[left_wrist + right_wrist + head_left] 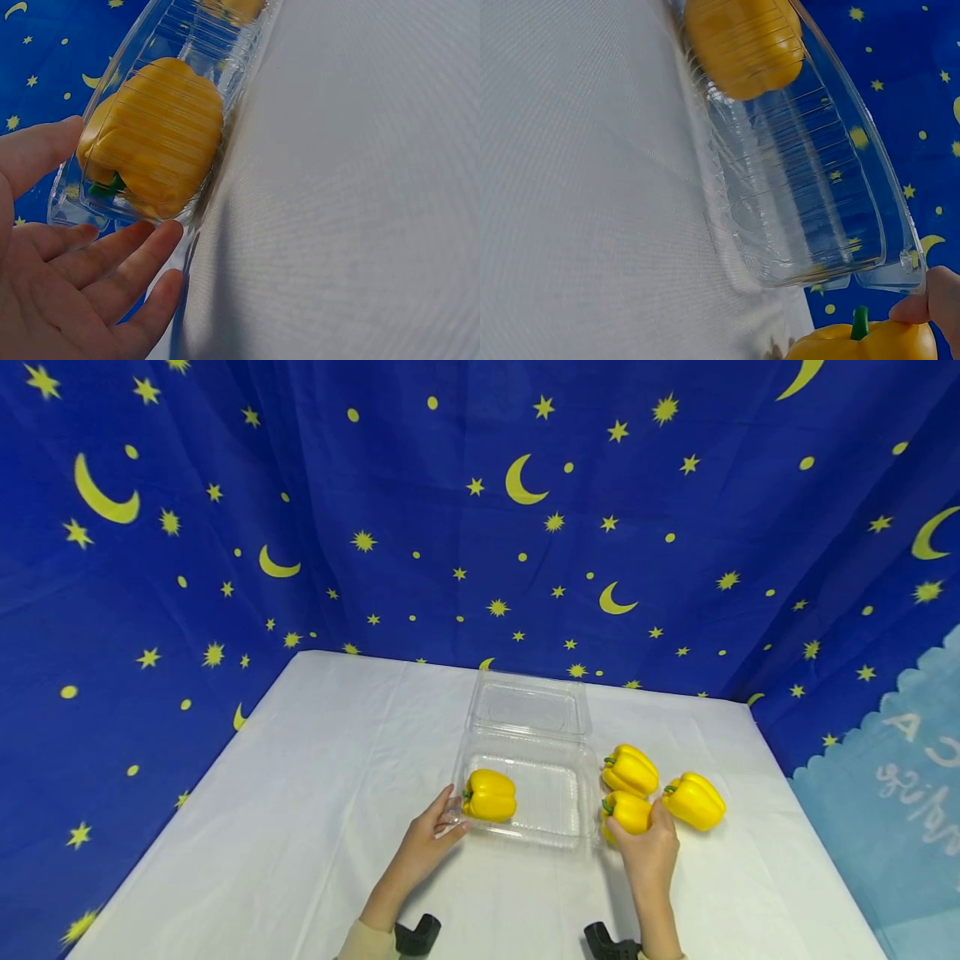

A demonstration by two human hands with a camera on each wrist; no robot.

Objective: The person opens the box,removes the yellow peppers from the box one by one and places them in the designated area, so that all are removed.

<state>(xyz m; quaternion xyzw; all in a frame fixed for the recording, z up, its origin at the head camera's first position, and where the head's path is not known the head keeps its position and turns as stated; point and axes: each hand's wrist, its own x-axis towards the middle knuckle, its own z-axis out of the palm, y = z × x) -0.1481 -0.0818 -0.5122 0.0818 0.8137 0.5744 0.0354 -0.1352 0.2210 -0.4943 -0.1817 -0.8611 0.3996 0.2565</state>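
A clear plastic clamshell container [549, 789] lies unfolded on the white table, its lid [532, 706] laid back toward the far side. One yellow bell pepper [492, 795] with a green stem sits in the left part of its base. My left hand [423, 847] touches the base's near left corner, thumb at the rim [90, 142] and the other fingers extended along the side. Just right of the container, my right hand [651, 852] grips a second yellow bell pepper [628, 812]; the right wrist view shows only its stem end [870, 341].
Two more yellow bell peppers lie close by: one [632, 770] just beyond the held pepper, another [696, 802] to its right. White cloth covers the table [337, 777]. A blue curtain [450, 527] with moons and stars hangs behind and at the sides.
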